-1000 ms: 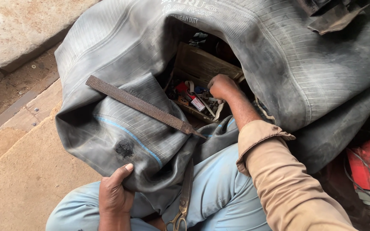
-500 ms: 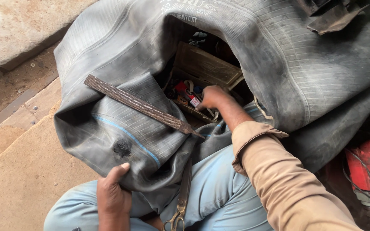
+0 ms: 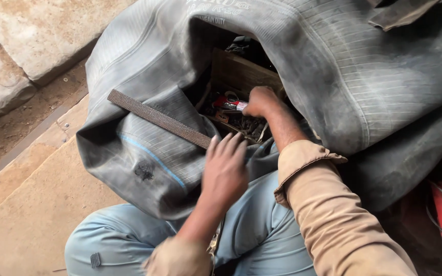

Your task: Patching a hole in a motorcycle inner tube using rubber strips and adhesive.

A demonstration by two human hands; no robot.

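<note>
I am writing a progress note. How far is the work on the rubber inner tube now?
Done: the inner tube lies over the lap and a flat rasp rests on it. In hand: the right hand digs in a wooden box of small tools; the left hand presses the tube. Left: the dark mark shows no patch.

- The left hand (image 3: 224, 166) has left the lower edge of the grey rubber inner tube (image 3: 144, 148) near the bottom of the frame and risen to the middle, fingers (image 3: 229, 144) spread flat just below the near end of the flat metal file (image 3: 159, 118).
- The right hand (image 3: 260, 101) has pushed deeper, up into the wooden toolbox (image 3: 241, 76), and is now closed among the small tools (image 3: 228, 105).
- The right sleeve cuff (image 3: 303, 158) has moved up with it.
</note>
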